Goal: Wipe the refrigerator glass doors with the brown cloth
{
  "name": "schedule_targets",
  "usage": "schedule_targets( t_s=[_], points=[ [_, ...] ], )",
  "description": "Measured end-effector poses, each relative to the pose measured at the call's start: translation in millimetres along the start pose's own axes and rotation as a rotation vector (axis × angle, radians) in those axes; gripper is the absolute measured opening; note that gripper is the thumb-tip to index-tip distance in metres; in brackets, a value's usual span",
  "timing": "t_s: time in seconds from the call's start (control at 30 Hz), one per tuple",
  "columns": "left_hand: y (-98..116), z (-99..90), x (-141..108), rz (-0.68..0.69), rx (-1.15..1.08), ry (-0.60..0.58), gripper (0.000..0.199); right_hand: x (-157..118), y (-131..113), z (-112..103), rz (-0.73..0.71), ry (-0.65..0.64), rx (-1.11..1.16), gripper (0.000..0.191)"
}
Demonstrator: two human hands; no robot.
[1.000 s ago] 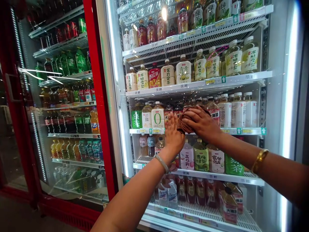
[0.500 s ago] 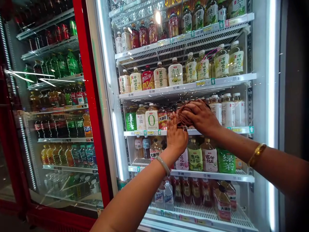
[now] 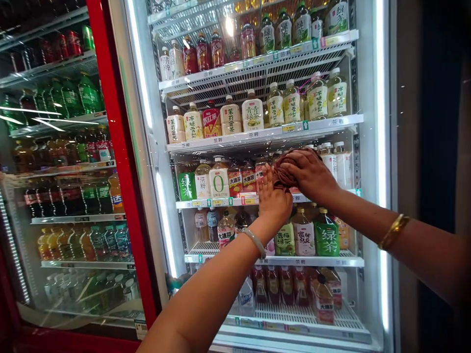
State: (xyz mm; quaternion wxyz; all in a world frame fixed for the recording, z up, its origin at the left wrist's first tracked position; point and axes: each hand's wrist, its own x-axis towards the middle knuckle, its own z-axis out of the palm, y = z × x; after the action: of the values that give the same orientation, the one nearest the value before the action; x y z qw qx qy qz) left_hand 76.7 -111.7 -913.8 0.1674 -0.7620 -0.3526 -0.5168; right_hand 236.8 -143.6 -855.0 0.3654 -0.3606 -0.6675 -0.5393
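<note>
My right hand (image 3: 312,174) is closed over a bunched brown cloth (image 3: 284,170) and presses it against the glass door of a drinks fridge. A gold bangle (image 3: 394,231) circles the right wrist. Just left of the cloth, my left hand (image 3: 275,202) lies with its fingers stretched upward, seemingly flat on the glass; its thumb side is close to the cloth. On the left wrist is a pale bangle (image 3: 255,242). Behind both hands, bottles of tea stand on the middle shelf, among them a white-labelled bottle (image 3: 219,182) and a green-labelled bottle (image 3: 186,185).
White wire shelves hold rows of bottles above and below the hands, including a green tea bottle (image 3: 327,235). A red door frame (image 3: 123,147) stands to the left, with another drinks fridge beyond it. Bright light strips (image 3: 382,171) run down the fridge sides.
Both hands and the brown cloth have shifted right relative to the bottles behind the glass. The view has swung somewhat to the right. The grip on the cloth looks the same.
</note>
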Motion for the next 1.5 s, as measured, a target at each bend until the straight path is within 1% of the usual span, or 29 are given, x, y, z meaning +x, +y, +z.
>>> schedule_targets(
  t_s=[0.07, 0.13, 0.2, 0.23, 0.3, 0.37, 0.4, 0.5, 0.57, 0.6, 0.67, 0.77, 0.83, 0.9, 0.97, 1.07, 1.13, 1.2, 1.23, 1.37, 1.43, 1.5],
  points=[
    [1, 6.5, -14, 0.016, -0.002, -0.033, 0.078, -24, -7, -3, -0.001, -0.014, 0.001, 0.037],
    [-1, 12.0, -32, 0.076, 0.023, -0.083, 0.084, -52, -11, -8, -0.044, -0.037, 0.013, 0.04],
    [-5, 15.5, -44, 0.146, 0.06, -0.123, 0.088, -76, -10, -15, -0.099, -0.055, 0.028, 0.043],
    [-5, 16.4, -46, 0.174, 0.075, -0.134, 0.087, -83, -7, -18, -0.127, -0.058, 0.033, 0.043],
    [-2, 16.5, -40, 0.2, 0.091, -0.146, 0.082, -85, 4, -23, -0.175, -0.069, 0.026, 0.043],
    [8, 15.4, -23, 0.178, 0.094, -0.144, 0.08, -70, 19, -26, -0.177, -0.069, -0.009, 0.04],
    [15, 14.8, -13, 0.155, 0.089, -0.136, 0.08, -60, 27, -26, -0.142, -0.055, -0.037, 0.038],
    [35, 15.6, 15, 0.1, 0.049, -0.083, 0.083, -32, 46, -23, 0.023, 0.01, -0.101, 0.032],
    [44, 18.9, 22, 0.093, 0.003, -0.052, 0.084, -29, 48, -21, 0.098, 0.041, -0.101, 0.032],
    [46, 21.1, 20, 0.091, -0.017, -0.05, 0.085, -34, 46, -20, 0.109, 0.048, -0.095, 0.033],
    [46, 25.7, 9, 0.095, -0.034, -0.079, 0.088, -55, 38, -22, 0.098, 0.042, -0.089, 0.035],
    [42, 30.9, -14, 0.138, 0.033, -0.175, 0.087, -94, 28, -29, 0.024, -0.002, -0.082, 0.038],
    [42, 32.7, -21, 0.147, 0.096, -0.213, 0.082, -109, 30, -34, -0.034, -0.029, -0.074, 0.04],
    [47, 33.3, -17, 0.149, 0.126, -0.22, 0.08, -107, 41, -38, -0.078, -0.04, -0.081, 0.04],
    [58, 33.3, -3, 0.156, 0.119, -0.205, 0.083, -92, 57, -39, -0.062, -0.025, -0.106, 0.038],
    [78, 35.1, 22, 0.106, 0.08, -0.161, 0.086, -67, 78, -36, 0.057, 0.028, -0.112, 0.034],
    [87, 38.3, 29, 0.044, 0.076, -0.141, 0.085, -65, 82, -33, 0.143, 0.05, -0.082, 0.034],
    [90, 42.8, 24, 0.036, 0.092, -0.145, 0.084, -78, 78, -34, 0.19, 0.046, -0.047, 0.035],
    [89, 45.3, 18, 0.055, 0.098, -0.157, 0.084, -90, 74, -35, 0.183, 0.037, -0.035, 0.035],
    [82, 56.5, -8, 0.147, 0.106, -0.189, 0.078, -139, 65, -42, 0.064, 0.005, -0.03, 0.038],
    [82, 61.4, -9, 0.173, 0.113, -0.178, 0.078, -147, 70, -44, 0.026, -0.003, -0.04, 0.04],
    [89, 65.5, -1, 0.182, 0.115, -0.165, 0.082, -138, 81, -45, 0.02, -0.014, -0.042, 0.04]
  ],
)
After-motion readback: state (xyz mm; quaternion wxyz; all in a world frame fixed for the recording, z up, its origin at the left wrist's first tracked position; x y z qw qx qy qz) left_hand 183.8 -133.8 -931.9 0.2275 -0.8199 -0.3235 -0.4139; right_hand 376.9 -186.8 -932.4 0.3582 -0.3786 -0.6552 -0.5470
